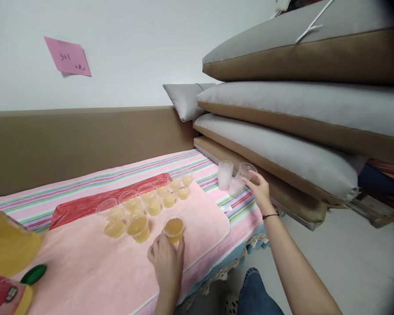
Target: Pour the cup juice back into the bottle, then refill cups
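Near the front of the pink mat [197,238], my left hand [167,260] has its fingers round a clear plastic cup of yellow liquid [174,228]. Two rows of similar filled cups [153,205] stand behind it. Out to the right, my right hand [261,190] grips an empty clear plastic cup [248,169] by its side, tilted. Just left of that cup stands a stack of nested clear cups [225,176]. Another cup or small stack [236,187], partly overlapped, sits between the stack and my right fingers.
At the left edge are a large container of yellow liquid [9,245], a green cap [33,274] and a red-pink package [3,294]. Red plastic [82,208] lies behind the cups. Stacked cushions [265,131] overhang the right side. A small clear packet [226,208] lies near the table edge.
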Tool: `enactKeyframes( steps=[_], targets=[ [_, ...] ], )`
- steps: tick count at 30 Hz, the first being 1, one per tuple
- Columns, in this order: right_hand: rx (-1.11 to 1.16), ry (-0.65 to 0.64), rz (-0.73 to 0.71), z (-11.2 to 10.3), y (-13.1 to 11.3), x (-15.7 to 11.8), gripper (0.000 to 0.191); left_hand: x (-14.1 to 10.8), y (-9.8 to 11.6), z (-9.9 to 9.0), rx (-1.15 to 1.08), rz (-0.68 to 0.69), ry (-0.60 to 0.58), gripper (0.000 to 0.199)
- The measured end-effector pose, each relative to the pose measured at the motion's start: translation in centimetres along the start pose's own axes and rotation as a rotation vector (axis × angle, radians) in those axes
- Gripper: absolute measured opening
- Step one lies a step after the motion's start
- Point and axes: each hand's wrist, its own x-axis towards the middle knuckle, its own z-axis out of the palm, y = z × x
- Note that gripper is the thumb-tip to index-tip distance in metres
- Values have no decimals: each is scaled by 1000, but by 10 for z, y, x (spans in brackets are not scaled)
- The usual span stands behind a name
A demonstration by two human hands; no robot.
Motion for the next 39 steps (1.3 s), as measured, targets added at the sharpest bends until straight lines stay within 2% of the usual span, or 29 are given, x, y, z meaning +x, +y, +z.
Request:
enactKeyframes(
  steps=[6,10,13,18,22,26,33,39],
  targets=[
    [-6,-215,43,-7,29,2,64,0,0,1,17,4,3,33],
    [-1,-260,89,-11,41,1,83,0,1,0,33,-3,-17,31],
    [-10,-272,88,-10,38,8,88,0,1,0,36,4,-11,34],
    [-142,-338,42,-5,27,18,84,-1,0,2,31,10,-4,38],
    [-208,-381,58,-4,28,18,82,-1,-1,3,34,20,7,37],
    [-214,-410,82,-6,28,22,85,-2,-1,3,27,36,35,36],
    [-198,-532,132,-10,20,34,83,-3,-2,4,16,65,73,35],
    [-197,-563,155,-11,16,33,85,-3,-2,5,16,66,79,35]
  ],
)
